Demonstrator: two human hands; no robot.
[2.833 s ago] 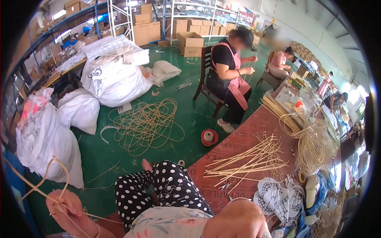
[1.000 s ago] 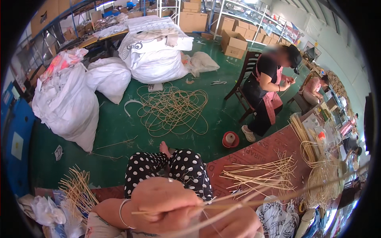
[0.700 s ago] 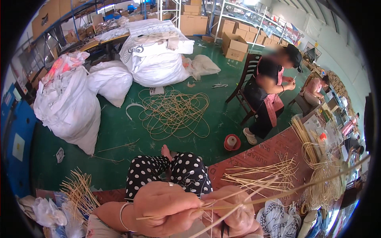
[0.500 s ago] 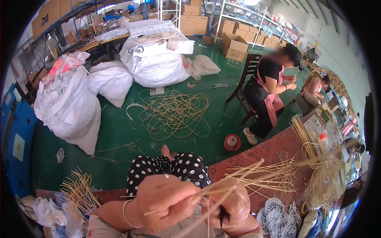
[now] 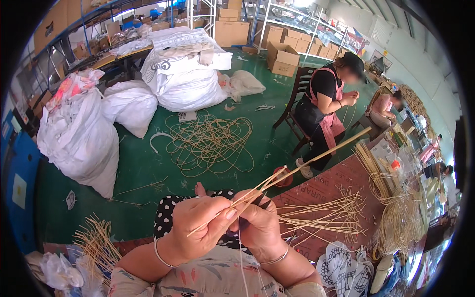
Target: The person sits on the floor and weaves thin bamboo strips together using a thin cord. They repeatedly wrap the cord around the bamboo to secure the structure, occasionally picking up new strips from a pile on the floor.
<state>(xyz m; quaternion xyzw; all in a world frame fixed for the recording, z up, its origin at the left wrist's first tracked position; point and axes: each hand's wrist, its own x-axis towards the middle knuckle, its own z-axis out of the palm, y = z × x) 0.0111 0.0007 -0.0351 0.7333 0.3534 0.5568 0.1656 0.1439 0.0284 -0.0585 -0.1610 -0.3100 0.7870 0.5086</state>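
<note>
My left hand is closed, pinching several thin tan canes where they cross. The thickest one slants up to the right, well beyond my hands. Close beside it, my right hand is curled round a small dark tool with pointed tips, which resembles thread snips; its lower part is hidden in the palm. A white thread hangs from the crossing point down over my lap. Whether my right fingers also press on the canes, I cannot tell.
Loose canes lie on the reddish-brown board to my right, near a coiled bundle. Another cane bunch is at my left. A tangled cane heap, white sacks and a seated co-worker are farther off.
My hands have drawn down and slightly left, away from the camera. The canes now point up to the right, and the dark tool's tips have turned upward. The whole view has shifted a little.
</note>
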